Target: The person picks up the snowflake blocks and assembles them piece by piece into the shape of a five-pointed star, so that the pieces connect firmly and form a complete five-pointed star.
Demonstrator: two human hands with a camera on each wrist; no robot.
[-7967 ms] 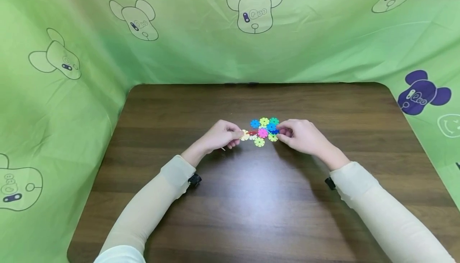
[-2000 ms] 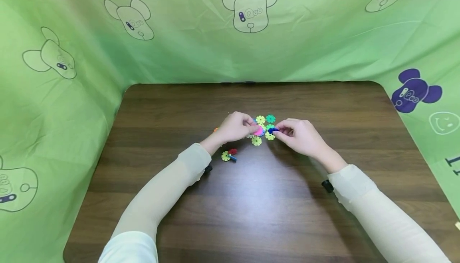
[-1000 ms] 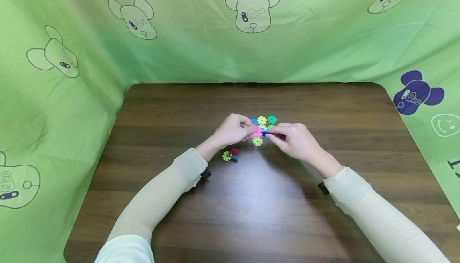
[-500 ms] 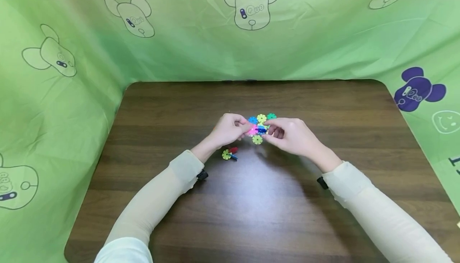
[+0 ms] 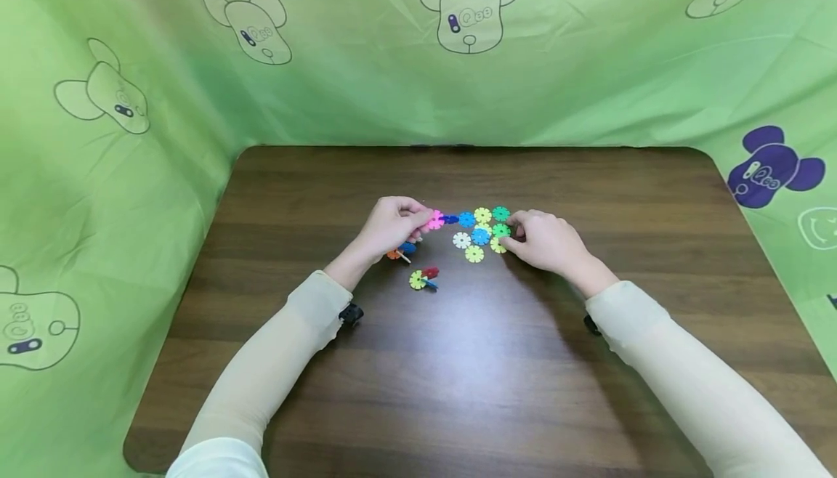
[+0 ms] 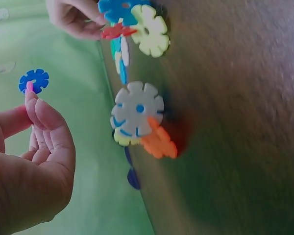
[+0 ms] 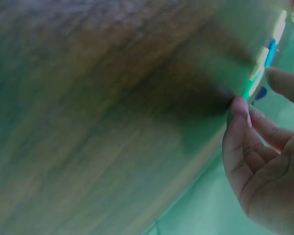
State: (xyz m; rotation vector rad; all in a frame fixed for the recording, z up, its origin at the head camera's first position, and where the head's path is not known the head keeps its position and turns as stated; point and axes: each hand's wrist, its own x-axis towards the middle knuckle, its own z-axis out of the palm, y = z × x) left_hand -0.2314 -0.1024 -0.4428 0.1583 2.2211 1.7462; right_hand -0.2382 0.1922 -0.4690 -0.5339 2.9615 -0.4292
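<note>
My left hand (image 5: 392,225) is raised left of the loose discs and pinches a pink notched snowflake disc (image 5: 436,220) by its edge. A dark blue snowflake disc (image 5: 450,219) is joined to the pink one at right angles, and both show in the left wrist view, where the blue disc (image 6: 35,81) faces the camera. At the right side of the cluster is my right hand (image 5: 548,242), its thumb and forefinger apart at the edge of a green disc (image 5: 501,230). In the right wrist view a fingertip (image 7: 240,105) comes right at the green disc.
Several flat discs lie together, among them a white one (image 5: 461,240), blue (image 5: 480,235) and yellow (image 5: 474,253). A joined piece with a yellow-green disc (image 5: 417,280) sits nearer on the wooden table (image 5: 458,362). Another joined piece with an orange disc (image 5: 393,253) is partly under the left hand.
Dark blue and pink discs have come together, and my left hand has carried the pair left off the cluster. My right hand has let go of the blue disc and moved slightly right.
</note>
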